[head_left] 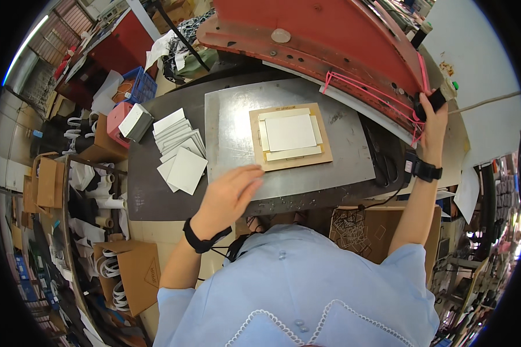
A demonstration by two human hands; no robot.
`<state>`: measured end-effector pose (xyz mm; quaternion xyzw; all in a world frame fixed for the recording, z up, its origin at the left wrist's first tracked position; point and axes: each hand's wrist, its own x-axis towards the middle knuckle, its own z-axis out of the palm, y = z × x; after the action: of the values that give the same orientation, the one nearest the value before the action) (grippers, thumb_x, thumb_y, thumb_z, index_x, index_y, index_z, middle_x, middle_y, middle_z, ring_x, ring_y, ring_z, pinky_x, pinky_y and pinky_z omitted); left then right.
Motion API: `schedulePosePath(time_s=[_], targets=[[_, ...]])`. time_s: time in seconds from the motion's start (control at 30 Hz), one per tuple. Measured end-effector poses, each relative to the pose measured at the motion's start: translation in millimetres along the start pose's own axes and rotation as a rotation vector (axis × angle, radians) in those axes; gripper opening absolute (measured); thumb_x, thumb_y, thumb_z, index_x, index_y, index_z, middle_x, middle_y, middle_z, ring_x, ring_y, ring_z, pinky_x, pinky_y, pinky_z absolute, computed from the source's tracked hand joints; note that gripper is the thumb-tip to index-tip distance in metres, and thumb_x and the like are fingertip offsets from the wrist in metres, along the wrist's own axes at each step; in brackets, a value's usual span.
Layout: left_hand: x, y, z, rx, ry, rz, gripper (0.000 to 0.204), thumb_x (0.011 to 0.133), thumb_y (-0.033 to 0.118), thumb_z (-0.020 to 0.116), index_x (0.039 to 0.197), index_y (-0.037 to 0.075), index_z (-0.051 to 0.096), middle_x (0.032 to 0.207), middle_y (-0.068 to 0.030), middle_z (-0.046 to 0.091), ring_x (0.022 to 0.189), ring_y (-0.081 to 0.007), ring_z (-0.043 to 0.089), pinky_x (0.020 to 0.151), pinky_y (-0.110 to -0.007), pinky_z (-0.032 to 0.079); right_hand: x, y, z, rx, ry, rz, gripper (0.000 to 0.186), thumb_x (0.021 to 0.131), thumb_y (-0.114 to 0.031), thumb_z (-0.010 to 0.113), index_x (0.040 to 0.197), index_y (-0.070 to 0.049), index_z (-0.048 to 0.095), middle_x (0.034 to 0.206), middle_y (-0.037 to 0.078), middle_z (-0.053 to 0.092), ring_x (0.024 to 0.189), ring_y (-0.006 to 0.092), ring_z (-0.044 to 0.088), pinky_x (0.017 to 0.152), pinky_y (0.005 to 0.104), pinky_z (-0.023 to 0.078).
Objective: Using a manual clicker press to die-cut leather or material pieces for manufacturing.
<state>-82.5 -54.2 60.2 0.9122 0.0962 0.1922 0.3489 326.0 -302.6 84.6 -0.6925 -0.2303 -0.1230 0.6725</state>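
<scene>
A wooden die board (322, 144) framed with pale strips lies on the steel plate (231, 115), a white square card (289, 132) inside the frame. My left hand (228, 189) is just below the board's lower left corner, empty, fingers loosely extended. At upper right, my right hand (432, 118) grips a black handle (437, 99) on the red swing arm (307, 23) of a press, raised off to the side of the board. Pink cords (362, 95) run along the arm's lower edge. Several white cards (182, 170) are fanned out left of the plate, with another stack (134, 122) beyond them.
The dark worktable (150, 205) surrounds the plate. A pink container (117, 118) and blue crate (142, 87) sit at back left. Cartons (127, 274) and a rack of rolls stand left. An open box of thin offcuts (353, 231) is below the table's right side, near a cable.
</scene>
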Motion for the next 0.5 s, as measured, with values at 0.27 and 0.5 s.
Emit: schedulePosePath(time_s=[0.27,0.5], targets=[[-9.8,29.4,11.9,-0.129,-0.146,0.102,0.018,0.090,0.013,0.067,0.106,0.003,0.069,0.103,-0.0111,0.070,0.094,-0.0287,0.068,0.081,-0.034,0.054,-29.3,-24.3,0.2,0.026,-0.019,0.047,0.045,0.081,-0.008,0.071,0.121,0.002,0.052,0.108,0.007,0.058,0.100,0.0176,0.055,0.093,0.0308,0.043],[9.5,62.1,9.0,-0.263,-0.206,0.194,0.030,0.089,0.011,0.069,0.118,0.004,0.065,0.104,-0.0116,0.070,0.092,-0.0269,0.068,0.080,-0.032,0.054,-122.8,-71.9,6.9,0.002,-0.242,0.041,0.058,0.087,0.002,0.061,0.140,0.005,0.038,0.127,0.012,0.055,0.118,0.0191,0.053,0.103,0.0326,0.040]])
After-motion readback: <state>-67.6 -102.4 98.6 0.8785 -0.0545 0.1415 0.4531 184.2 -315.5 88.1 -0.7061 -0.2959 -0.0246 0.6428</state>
